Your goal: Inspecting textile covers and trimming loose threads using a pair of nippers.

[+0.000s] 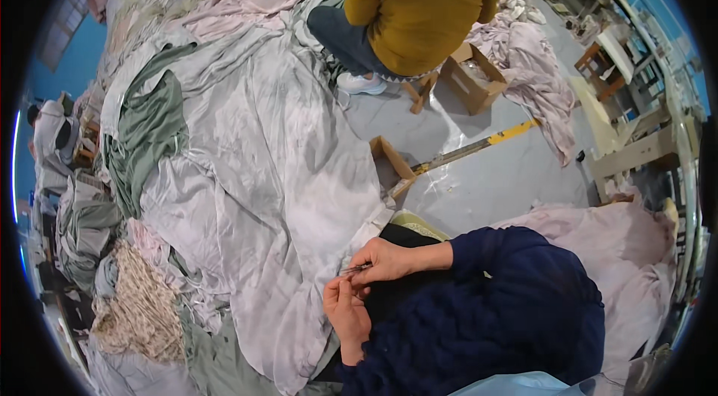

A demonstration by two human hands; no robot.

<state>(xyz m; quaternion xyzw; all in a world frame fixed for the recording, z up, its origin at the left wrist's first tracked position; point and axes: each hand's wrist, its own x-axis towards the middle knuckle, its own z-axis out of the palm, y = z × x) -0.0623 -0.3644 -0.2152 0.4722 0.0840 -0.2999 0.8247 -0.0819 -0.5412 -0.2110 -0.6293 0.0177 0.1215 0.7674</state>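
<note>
Item: pale grey sheet (pixel 262 172). Large, thin, slightly glossy cloth, heavily creased, with faint pinkish and white mottling. It lies spread in loose folds over a heap of other cloth on the floor (pixel 479 179), running from the upper middle of the view down to the person's lap; its lower right edge reaches the hands.

Left hand (pixel 345 314): palm turned up, fingers curled, fingertips pinched together at the sheet's edge. Exactly what lies between the fingertips is too small to tell.

Right hand (pixel 383 261): closed in a pinch on a small, thin metal tool (pixel 356 269), its tip pointing left toward the left hand's fingertips. The two hands sit just beside each other, above the dark lap. Both forearms wear a dark blue knitted sleeve (pixel 486 306).

Surroundings: a green cloth (pixel 149 134) lies draped over the heap to the left of the sheet. A beige patterned cloth (pixel 138 306) lies at lower left. Pale pink cloth (pixel 628 246) is piled at right. Two open cardboard boxes stand on the grey floor, one small box (pixel 389 164) touching the sheet's right edge, one larger box (pixel 471 78) further off. A co-worker in a mustard sweater (pixel 422 0) sits on a low wooden stool (pixel 421 89) with back turned, well apart from the hands.
</note>
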